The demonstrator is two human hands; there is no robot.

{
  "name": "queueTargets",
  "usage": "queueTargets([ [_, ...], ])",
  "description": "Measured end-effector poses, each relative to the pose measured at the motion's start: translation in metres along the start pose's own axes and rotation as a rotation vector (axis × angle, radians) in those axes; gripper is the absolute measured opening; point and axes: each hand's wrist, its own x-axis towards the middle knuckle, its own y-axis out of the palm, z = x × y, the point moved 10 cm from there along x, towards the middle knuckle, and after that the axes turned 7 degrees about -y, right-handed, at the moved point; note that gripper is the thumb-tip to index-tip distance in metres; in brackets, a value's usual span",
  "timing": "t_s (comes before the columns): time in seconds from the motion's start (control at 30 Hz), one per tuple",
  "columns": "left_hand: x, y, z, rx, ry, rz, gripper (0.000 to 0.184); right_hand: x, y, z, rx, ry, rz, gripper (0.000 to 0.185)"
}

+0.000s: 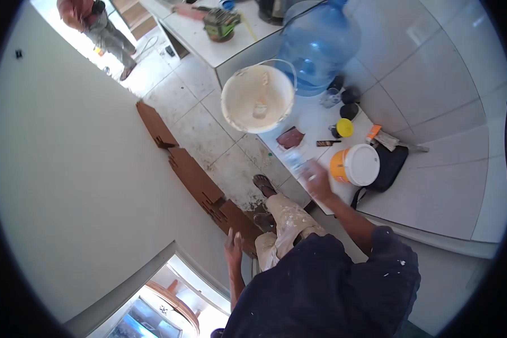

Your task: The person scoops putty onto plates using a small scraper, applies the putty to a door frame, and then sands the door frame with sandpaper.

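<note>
My right hand is over the counter's front edge, its fingers closed around a clear plastic object smeared by motion; its exact kind cannot be made out. Just right of that hand sits an orange tub with a white lid. A dark reddish piece of sandpaper lies beyond the fingers. Farther off, a white bucket has a paintbrush inside. Down by my legs, my left hand hangs near the wall, fingers stretched out and holding nothing.
Large blue water jugs, a yellow-lidded jar and a black bag stand on the counter. A green power tool rests farther back. Brown boards line the wall. Another person stands at the doorway.
</note>
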Motion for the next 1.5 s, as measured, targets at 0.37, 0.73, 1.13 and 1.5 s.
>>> queueTargets([
  [0.37,-0.025,0.300,-0.209,0.430,0.636,0.472,0.039,-0.081,-0.243,-0.177,-0.424,0.658,-0.504,0.032],
  [0.73,-0.053,0.402,-0.193,0.592,0.406,0.500,0.046,-0.063,-0.257,-0.096,-0.248,0.687,-0.594,0.030],
  [1.13,0.032,0.310,-0.179,-0.210,-0.079,0.534,0.035,0.014,-0.219,-0.050,0.124,0.429,-0.380,0.028],
  [1.5,0.067,0.310,-0.140,-0.164,-0.296,0.451,0.036,-0.077,-0.215,-0.119,0.026,0.806,-0.194,0.027],
])
